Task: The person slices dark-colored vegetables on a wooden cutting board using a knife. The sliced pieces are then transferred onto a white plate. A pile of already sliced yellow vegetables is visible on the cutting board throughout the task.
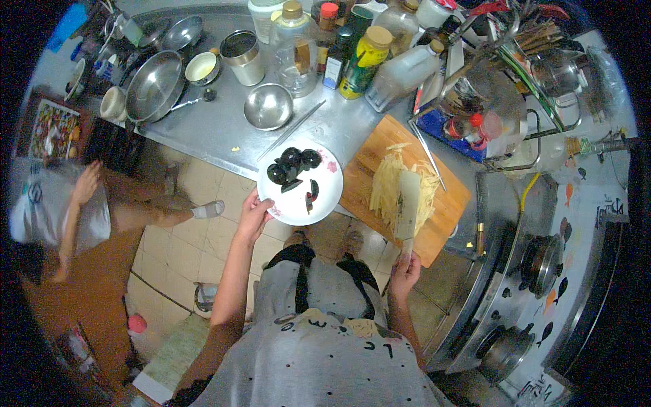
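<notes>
My left hand (256, 213) grips the lower left rim of a white floral plate (325, 203). Dark, glossy pieces that look like preserved eggs (291, 158) lie on the plate, some whole or large, some cut into wedges. The handle of a cleaver (407, 203) is in my right hand (405, 272). Its broad blade lies flat over pale yellow shredded strips (387, 188) on a wooden cutting board (452, 198). A pair of metal chopsticks (428, 155) rests across the board's upper right part.
A steel bowl (268, 107), more metal chopsticks (291, 131), and several bottles and jars stand on the metal counter (218, 132). A large steel pan (155, 86) is at the upper left. Gas burners (541, 264) are at the right. Another person's hand (87, 183) is at the far left.
</notes>
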`<state>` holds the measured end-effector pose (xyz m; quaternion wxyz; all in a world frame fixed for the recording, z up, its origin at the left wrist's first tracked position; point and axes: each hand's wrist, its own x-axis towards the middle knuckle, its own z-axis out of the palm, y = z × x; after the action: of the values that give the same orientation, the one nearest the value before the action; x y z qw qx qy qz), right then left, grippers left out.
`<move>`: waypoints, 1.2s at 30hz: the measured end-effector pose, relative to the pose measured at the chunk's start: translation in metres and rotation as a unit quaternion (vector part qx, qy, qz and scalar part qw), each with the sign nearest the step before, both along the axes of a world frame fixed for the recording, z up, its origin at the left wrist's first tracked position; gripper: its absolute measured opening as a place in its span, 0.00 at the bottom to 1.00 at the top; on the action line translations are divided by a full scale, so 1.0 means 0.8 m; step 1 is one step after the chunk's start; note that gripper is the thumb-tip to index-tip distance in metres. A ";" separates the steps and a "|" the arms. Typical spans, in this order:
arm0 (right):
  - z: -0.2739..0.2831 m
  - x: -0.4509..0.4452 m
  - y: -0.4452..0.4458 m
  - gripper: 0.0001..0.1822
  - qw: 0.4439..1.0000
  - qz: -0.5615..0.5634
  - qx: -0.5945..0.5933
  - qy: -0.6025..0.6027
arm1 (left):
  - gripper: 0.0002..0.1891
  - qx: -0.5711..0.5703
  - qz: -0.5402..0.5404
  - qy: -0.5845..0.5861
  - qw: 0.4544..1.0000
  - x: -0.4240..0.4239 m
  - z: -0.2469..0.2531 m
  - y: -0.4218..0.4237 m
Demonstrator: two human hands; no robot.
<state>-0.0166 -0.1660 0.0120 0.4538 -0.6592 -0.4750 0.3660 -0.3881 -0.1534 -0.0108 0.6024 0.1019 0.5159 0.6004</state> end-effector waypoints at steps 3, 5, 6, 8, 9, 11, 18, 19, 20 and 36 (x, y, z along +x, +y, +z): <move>-0.001 -0.036 -0.004 0.08 0.996 -0.049 -0.029 0.073 | 0.24 -0.014 -0.013 0.021 1.000 -0.022 -0.011 0.021; 0.000 -0.053 -0.004 0.07 0.994 -0.062 -0.028 0.082 | 0.24 -0.025 -0.004 0.042 0.999 -0.028 -0.016 0.032; 0.002 -0.059 -0.005 0.07 0.996 -0.056 -0.026 0.066 | 0.23 -0.024 -0.003 0.039 0.999 -0.030 -0.010 0.038; 0.007 -0.068 -0.005 0.07 0.997 -0.049 -0.028 0.051 | 0.23 -0.065 -0.004 0.115 0.991 -0.029 -0.016 0.048; 0.008 -0.073 -0.004 0.06 0.997 -0.049 -0.029 0.056 | 0.23 -0.084 -0.005 0.155 0.984 -0.029 -0.018 0.053; 0.011 -0.083 -0.001 0.06 0.995 -0.061 -0.033 0.070 | 0.24 -0.077 -0.012 0.370 0.926 -0.024 -0.021 0.063; 0.009 -0.075 0.000 0.07 0.993 -0.116 -0.006 -0.010 | 0.28 -0.022 -0.068 0.660 0.748 0.000 0.095 0.115; 0.008 -0.073 0.001 0.08 0.993 -0.110 0.002 -0.044 | 0.27 0.026 -0.119 0.682 0.721 0.008 0.095 0.131; 0.007 -0.073 0.005 0.08 0.993 -0.102 0.040 -0.043 | 0.27 0.075 -0.169 0.699 0.691 0.015 0.092 0.147; 0.026 -0.058 -0.008 0.06 0.976 -0.210 0.018 0.048 | 0.32 0.207 -0.484 0.733 0.431 0.029 0.034 0.208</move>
<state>-0.0630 -0.1727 0.0329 0.5548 -0.7177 -0.3101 0.2846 -0.3649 0.0129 0.0160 0.1509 0.8584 0.4903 -0.0013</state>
